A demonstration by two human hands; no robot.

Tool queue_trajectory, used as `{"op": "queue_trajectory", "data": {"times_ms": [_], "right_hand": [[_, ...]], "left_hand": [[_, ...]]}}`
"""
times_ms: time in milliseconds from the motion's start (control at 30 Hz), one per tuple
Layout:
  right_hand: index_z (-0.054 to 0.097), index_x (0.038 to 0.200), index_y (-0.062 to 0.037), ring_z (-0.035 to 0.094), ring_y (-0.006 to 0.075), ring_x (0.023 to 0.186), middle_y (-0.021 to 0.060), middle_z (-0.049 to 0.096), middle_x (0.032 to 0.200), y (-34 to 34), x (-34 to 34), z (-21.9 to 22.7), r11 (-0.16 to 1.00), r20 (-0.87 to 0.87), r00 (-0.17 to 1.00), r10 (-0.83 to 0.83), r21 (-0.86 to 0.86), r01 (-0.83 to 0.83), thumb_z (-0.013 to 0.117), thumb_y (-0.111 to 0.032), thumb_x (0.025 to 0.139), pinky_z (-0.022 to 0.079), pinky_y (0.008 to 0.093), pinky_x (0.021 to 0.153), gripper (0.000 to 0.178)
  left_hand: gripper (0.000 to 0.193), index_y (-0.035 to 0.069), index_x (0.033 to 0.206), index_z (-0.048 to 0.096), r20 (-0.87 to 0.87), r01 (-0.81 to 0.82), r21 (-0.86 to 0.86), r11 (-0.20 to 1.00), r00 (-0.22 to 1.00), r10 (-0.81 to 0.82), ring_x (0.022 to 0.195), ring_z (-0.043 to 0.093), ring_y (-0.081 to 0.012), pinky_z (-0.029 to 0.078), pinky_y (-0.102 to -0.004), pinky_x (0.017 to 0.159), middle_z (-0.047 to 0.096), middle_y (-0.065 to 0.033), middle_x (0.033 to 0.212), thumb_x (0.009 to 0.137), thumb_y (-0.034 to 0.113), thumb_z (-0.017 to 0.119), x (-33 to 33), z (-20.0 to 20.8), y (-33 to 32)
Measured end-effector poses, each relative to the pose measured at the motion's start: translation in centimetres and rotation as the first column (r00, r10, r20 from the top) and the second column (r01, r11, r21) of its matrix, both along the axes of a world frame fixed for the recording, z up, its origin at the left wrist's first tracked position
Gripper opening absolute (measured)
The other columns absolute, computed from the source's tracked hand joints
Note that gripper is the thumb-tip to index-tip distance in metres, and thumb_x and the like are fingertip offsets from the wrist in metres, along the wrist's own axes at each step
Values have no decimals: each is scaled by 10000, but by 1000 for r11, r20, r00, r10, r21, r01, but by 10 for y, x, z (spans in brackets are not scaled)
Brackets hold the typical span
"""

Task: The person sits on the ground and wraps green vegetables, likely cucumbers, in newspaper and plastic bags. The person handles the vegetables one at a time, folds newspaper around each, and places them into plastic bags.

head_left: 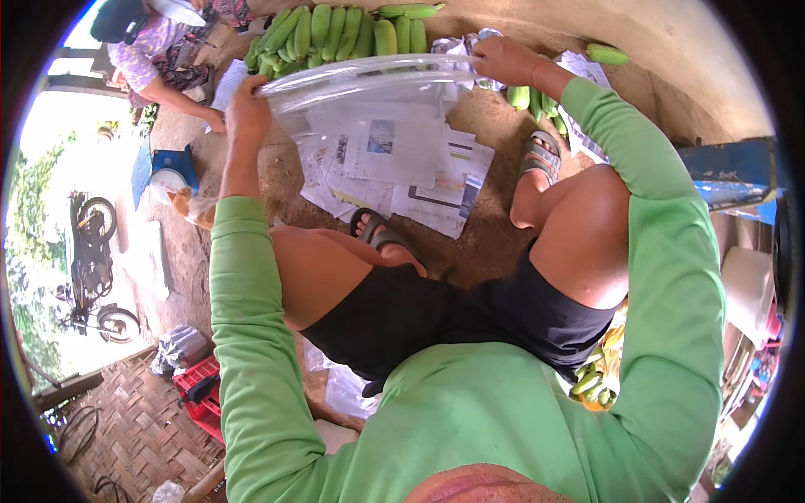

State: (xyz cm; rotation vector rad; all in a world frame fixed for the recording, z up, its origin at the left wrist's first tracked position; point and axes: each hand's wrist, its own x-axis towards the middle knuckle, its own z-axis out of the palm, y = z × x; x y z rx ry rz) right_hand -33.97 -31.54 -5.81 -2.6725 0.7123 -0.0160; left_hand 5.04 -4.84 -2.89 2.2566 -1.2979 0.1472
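A see-through plastic bag (369, 84) is stretched wide between my raised hands. My left hand (248, 113) is closed on one end of its edge, and my right hand (508, 62) grips the other end. Beneath it, several printed paper sheets (444, 197) lie overlapping on the ground between my feet; some show through the plastic. Just beyond the bag is a row of long green cucumber-like vegetables (335, 35). A few more of these vegetables (537, 102) rest on the ground below my right wrist.
At the far left another person (151, 63) reaches one arm toward the ground. A blue weighing scale (172, 174) stands beyond my left forearm. A red crate (201, 390) is at lower left, and a motorcycle (92, 268) stands outside. Smaller green vegetables (594, 384) lie beside my right thigh.
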Motion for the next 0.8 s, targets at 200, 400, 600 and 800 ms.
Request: {"op": "queue_trajectory", "data": {"times_ms": [200,400,600,800], "right_hand": [[704,1027,-39,684,328,920,167,718,996,-11,10,-15,989,91,994,51,-141,-38,554,-272,988,537,438,863,280],[738,908,-8,704,463,915,282,721,942,-16,19,-22,989,188,981,57,-146,-30,566,-286,897,547,556,857,327],[753,935,-17,714,445,947,268,732,957,-21,-3,-16,995,177,984,4,-101,14,645,-346,866,559,525,870,353],[770,1135,-56,714,409,1064,245,718,1203,-48,-28,37,799,96,985,145,-599,-59,737,-327,839,574,445,950,403]], "left_hand": [[346,98,1211,744,1,-38,-258,966,999,40,1030,739,-316,548,-383,923,770,-178,1120,916,5,589,26,14,7],[335,60,1229,729,-284,-80,-53,995,957,62,917,700,-202,538,-321,838,768,-100,1052,915,-3,632,1,29,31],[386,66,1263,676,-461,107,74,991,885,-61,790,580,-88,469,-245,645,677,-22,1055,906,135,804,-36,32,46],[276,68,1131,714,-450,180,-214,960,854,-261,670,489,-28,416,-206,579,651,47,899,919,196,835,-36,24,34]]}}
